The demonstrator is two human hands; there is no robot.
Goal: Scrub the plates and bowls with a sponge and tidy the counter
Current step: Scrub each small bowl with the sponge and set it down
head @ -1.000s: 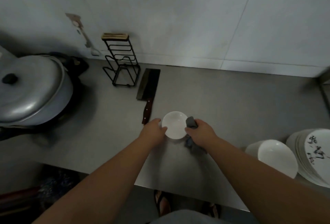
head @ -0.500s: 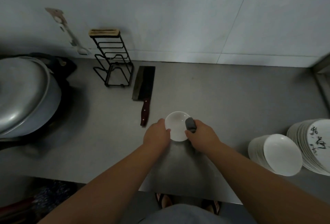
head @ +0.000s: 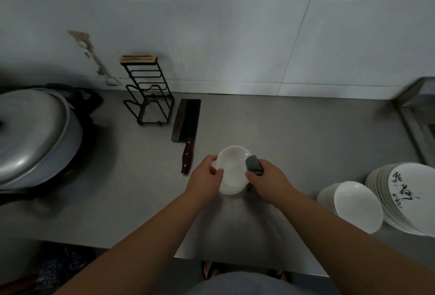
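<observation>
A small white bowl (head: 231,169) is held above the steel counter (head: 294,144) near its front edge. My left hand (head: 204,180) grips the bowl's left rim, thumb over the edge. My right hand (head: 268,180) grips a dark grey sponge (head: 253,165) and presses it against the bowl's right rim. A stack of white bowls (head: 355,205) sits at the right, and beside it a stack of plates (head: 407,196) with black brush writing on the top one.
A cleaver (head: 187,123) with a red-brown handle lies left of the bowl. Behind it stands a black wire rack (head: 148,97). A large metal lidded wok (head: 30,134) fills the left side. A sink edge (head: 416,116) shows at the far right.
The sponge has slid along the bowl's right rim while both hands keep their hold. The camera shifted a little, so the bowl sits slightly further right in view.
</observation>
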